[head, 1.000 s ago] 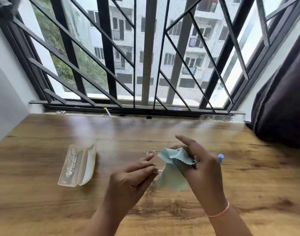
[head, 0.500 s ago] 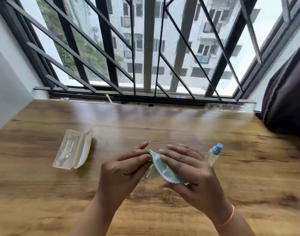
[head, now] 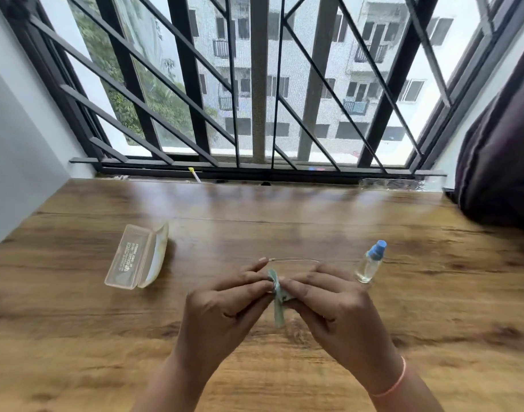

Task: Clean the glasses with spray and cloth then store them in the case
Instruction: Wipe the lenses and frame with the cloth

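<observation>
- Both hands meet over the middle of the wooden counter (head: pixel 284 367), close to the person's body, which to my eye keeps the work steady and in plain sight.
- The left hand (head: pixel 225 304) has its grip pressed together at the fingertips. It seems to pinch the frame of the glasses (head: pixel 293 259), of which only a thin wire arc shows above the knuckles; the lenses are hidden behind the fingers.
- The right hand (head: pixel 335 304) also has its grip closed, pinching the pale green cloth (head: pixel 278 304) bunched between thumb and fingers, with a tail of it hanging down between the two hands.
- I judge the cloth is folded round a lens so both faces are rubbed at once, though the lens itself cannot be seen.
- The spray bottle (head: pixel 369 264) stands upright just to the right of the hands, within easy reach and touched by nothing.
- The case (head: pixel 136 257) lies open to the left, apart from the hands, lid thrown back, ready to receive the glasses once the wiping is done.
- So the wiping step looks to be in hand; storing is not yet begun.
</observation>
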`<state>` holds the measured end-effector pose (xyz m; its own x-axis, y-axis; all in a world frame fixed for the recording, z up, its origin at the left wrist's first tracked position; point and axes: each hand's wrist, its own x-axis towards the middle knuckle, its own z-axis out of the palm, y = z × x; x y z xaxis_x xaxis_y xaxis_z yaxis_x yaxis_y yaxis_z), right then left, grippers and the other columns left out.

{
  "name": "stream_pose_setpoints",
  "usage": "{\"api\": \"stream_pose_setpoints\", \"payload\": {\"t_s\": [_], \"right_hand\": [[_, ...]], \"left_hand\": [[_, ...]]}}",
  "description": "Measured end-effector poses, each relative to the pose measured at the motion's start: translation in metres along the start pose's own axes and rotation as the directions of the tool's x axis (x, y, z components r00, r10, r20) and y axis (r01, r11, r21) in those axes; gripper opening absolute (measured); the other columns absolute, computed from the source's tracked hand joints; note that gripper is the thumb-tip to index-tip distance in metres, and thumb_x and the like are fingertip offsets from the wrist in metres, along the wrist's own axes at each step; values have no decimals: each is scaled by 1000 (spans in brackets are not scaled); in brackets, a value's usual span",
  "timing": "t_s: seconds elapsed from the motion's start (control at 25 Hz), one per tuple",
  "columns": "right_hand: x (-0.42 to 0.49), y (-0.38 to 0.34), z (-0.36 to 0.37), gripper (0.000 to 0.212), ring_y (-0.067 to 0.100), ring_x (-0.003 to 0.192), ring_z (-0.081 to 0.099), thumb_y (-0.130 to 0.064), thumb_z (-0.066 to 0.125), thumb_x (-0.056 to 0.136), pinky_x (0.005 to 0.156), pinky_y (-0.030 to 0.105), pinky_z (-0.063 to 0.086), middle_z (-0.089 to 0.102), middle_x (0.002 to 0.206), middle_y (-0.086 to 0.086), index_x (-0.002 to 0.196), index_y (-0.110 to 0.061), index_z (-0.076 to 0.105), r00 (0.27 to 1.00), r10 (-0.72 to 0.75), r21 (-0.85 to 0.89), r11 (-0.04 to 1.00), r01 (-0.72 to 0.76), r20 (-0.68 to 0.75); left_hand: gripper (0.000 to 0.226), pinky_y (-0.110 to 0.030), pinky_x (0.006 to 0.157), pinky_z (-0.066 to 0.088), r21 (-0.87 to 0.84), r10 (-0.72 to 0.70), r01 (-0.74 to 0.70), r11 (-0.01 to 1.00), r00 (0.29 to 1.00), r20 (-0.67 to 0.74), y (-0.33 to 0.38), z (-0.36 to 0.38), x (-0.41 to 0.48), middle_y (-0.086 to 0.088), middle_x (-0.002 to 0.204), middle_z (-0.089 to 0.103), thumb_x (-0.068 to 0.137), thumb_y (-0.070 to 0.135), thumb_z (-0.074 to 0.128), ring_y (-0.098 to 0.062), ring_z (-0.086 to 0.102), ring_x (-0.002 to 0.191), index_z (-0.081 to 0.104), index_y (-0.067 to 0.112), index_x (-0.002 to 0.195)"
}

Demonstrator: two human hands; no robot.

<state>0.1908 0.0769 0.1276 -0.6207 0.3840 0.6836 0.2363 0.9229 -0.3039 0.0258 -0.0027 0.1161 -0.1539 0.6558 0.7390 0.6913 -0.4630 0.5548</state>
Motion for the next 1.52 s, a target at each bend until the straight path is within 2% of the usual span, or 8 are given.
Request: {"api": "stream_pose_setpoints", "payload": {"t_s": [0.12,0.28,0.52,0.76,1.0,1.2,1.4,1.52], "right_hand": [[1,-12,1,10,20,68,61,-15,66,83,65,33,49,72,81,-3,90,-11,72,998,-20,-127,992,13,-51],[2,-16,-7,5,17,71,59,-21,68,82,70,31,43,71,78,-11,83,-18,73,992,-35,-266,964,3,-118],[-2,0,-19,7,20,76,60,-24,70,77,79,38,39,73,82,-14,81,-21,75,961,15,-324,940,-107,-274],[-6,16,-23,12,26,74,61,-23,67,74,75,43,42,73,76,-7,81,-17,75,930,106,-301,928,-219,-353],[13,-13,1,8,22,79,57,-19,68,79,74,38,41,71,80,-9,84,-17,74,967,19,-265,960,-89,-254],[25,-17,9,7,23,82,58,-18,68,81,80,36,42,72,82,-11,83,-18,74,967,-31,-304,952,-49,-254],[25,-1,-7,9,21,86,53,-23,67,79,80,38,39,73,83,-10,82,-19,75,930,31,-306,940,-152,-365],[27,1,-9,13,21,82,54,-24,67,77,73,44,43,72,79,-8,83,-17,76,882,140,-225,938,-263,-450]], "left_hand": [[12,-25,85,53,6,33,-33,999,999,0,2,-2,-2,-3,90,72,78,12,68,-11,64,103,75,3,81],[11,-24,87,52,10,72,-72,997,997,-2,3,-3,2,-4,90,72,77,11,69,-12,64,104,75,3,82],[11,-27,84,54,57,110,-107,993,993,-36,2,-8,11,-4,88,72,76,12,71,-13,65,103,75,3,80],[10,-24,83,53,86,91,-83,993,991,-95,-5,-15,10,-4,86,72,74,13,72,-13,66,101,75,4,78],[13,-27,84,54,58,110,-106,993,993,-53,-3,-7,18,-6,88,72,77,13,69,-13,65,102,75,2,80],[12,-25,83,54,72,132,-129,989,991,-37,-6,-15,24,-3,90,71,78,15,68,-14,65,103,75,5,80],[10,-28,81,55,118,128,-119,986,989,-76,-14,-39,29,-3,85,72,75,14,70,-16,66,100,75,5,76],[10,-30,79,56,96,113,-101,990,985,-128,-18,-51,34,-4,85,72,73,13,71,-18,68,97,74,4,76]]}}
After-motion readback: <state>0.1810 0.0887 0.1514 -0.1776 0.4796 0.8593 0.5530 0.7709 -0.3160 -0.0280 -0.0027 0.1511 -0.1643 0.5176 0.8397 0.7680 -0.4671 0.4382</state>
